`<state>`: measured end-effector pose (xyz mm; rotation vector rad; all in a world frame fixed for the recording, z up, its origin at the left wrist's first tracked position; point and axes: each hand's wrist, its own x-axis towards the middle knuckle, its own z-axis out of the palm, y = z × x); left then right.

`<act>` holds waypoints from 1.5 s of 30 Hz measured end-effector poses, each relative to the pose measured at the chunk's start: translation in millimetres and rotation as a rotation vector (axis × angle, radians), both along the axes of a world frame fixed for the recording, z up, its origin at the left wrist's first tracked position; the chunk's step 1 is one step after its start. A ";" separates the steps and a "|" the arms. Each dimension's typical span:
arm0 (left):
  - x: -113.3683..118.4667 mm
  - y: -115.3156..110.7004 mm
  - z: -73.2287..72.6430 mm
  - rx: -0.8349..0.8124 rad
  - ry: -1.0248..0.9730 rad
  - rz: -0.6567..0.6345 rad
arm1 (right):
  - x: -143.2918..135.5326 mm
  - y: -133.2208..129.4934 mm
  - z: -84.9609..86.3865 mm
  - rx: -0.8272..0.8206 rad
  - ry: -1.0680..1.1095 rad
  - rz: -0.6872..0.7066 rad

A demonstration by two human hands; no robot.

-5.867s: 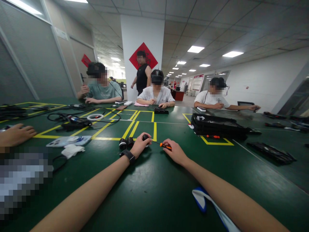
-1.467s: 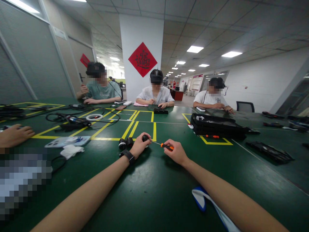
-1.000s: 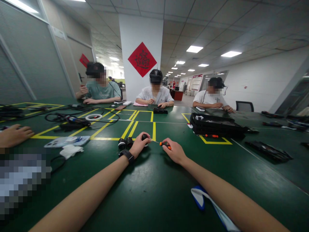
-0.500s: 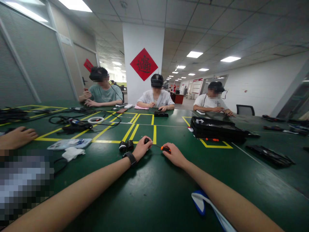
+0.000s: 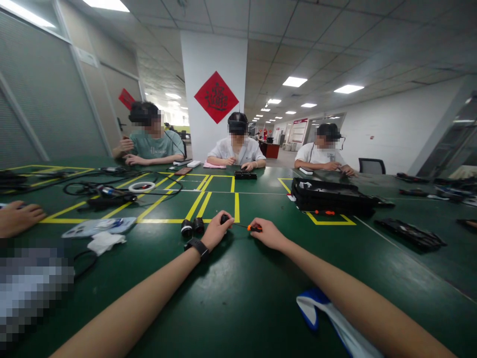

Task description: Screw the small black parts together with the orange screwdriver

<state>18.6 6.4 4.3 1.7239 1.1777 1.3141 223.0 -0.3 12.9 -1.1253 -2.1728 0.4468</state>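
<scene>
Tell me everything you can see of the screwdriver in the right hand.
The screwdriver has a short orange and black handle, plastic by its look, and a thin, straight, dark shaft. The fingers of the right hand grip the handle, hiding part of it. It looks nearly level, over the green table, with the shaft pointing at the small black part in the left hand. The tip is too small to make out, so I cannot tell whether it touches that part.

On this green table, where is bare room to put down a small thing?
Between the left forearm and right forearm, bordered by the blue-edged cloth, the green table is bare. Another patch lies between right forearm and flat black part. Left of the left hand is crowded: black cylinders, tissue, cables.
</scene>
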 end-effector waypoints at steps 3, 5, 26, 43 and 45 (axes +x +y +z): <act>-0.2 2.0 -1.9 0.006 0.001 0.022 | -4.3 4.1 1.4 -0.026 -0.042 -0.002; -0.4 3.0 -3.0 0.008 -0.019 0.053 | -6.3 2.0 -0.3 0.013 -0.016 -0.027; 0.8 -0.8 0.0 -0.027 -0.063 0.070 | -1.1 -9.5 -5.5 0.103 0.085 -0.057; -1.1 1.4 -2.3 -0.010 -0.064 0.027 | -1.9 -7.7 -7.7 0.099 0.081 -0.044; -1.4 1.6 -2.5 -0.014 -0.063 0.020 | -1.4 -8.3 -7.2 0.095 0.092 -0.022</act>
